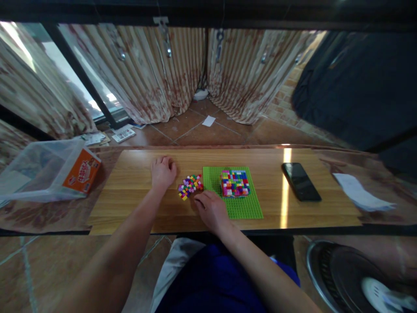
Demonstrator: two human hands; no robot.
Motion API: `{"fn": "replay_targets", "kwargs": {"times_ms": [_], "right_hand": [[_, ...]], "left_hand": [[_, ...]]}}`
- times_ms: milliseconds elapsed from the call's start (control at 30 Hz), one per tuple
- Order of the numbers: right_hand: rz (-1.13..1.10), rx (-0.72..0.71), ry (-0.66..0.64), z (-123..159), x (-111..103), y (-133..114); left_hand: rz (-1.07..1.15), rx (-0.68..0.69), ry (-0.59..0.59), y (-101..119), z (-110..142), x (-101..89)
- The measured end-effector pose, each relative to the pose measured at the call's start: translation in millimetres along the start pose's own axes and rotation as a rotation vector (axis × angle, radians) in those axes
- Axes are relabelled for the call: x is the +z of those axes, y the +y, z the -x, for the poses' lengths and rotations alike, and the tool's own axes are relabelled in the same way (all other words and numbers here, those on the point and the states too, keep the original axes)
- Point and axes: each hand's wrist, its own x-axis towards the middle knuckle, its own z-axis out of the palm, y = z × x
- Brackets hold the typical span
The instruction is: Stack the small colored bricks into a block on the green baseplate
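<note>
My left hand (pixel 162 173) rests on the wooden table top, left of a loose pile of small coloured bricks (pixel 190 186). Its fingers are loosely curled, and no object shows in them. At the pile's near right edge is my right hand (pixel 212 209), thumb and fingers drawn together; whatever they may pinch is too small to make out. This hand also overlaps the left edge of a green studded baseplate (pixel 247 209). On that plate stands a rectangular block built of many-coloured bricks (pixel 234 183), just beyond and right of the right hand.
A black phone (pixel 301 181) lies on the table's right side, with white paper (pixel 363 191) farther right. On the left stands a clear plastic bin (pixel 42 169) with an orange label. Curtains (pixel 143 74) hang behind the table. A round dark object (pixel 345 274) sits low at right.
</note>
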Motion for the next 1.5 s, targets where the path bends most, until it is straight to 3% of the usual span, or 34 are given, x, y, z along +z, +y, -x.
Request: {"fn": "replay_targets", "kwargs": {"times_ms": [233, 400, 533, 933, 1500], "right_hand": [[-0.307, 0.1, 0.25, 42, -36, 20], [-0.286, 0.23, 0.469, 53, -66, 43], [-0.187, 0.284, 0.59, 48, -72, 59], [-0.236, 0.327, 0.563, 44, -63, 73], [-0.64, 0.445, 0.554, 37, -56, 78]], "left_hand": [[-0.007, 0.017, 0.007, -3, -2, 2.0], [0.002, 0.005, 0.005, -2, -2, 1.5], [-0.011, 0.001, 0.0, 0, -2, 0.0], [-0.009, -0.005, -0.013, 0, -2, -1.8], [-0.002, 0.006, 0.007, -1, -2, -0.8]]}}
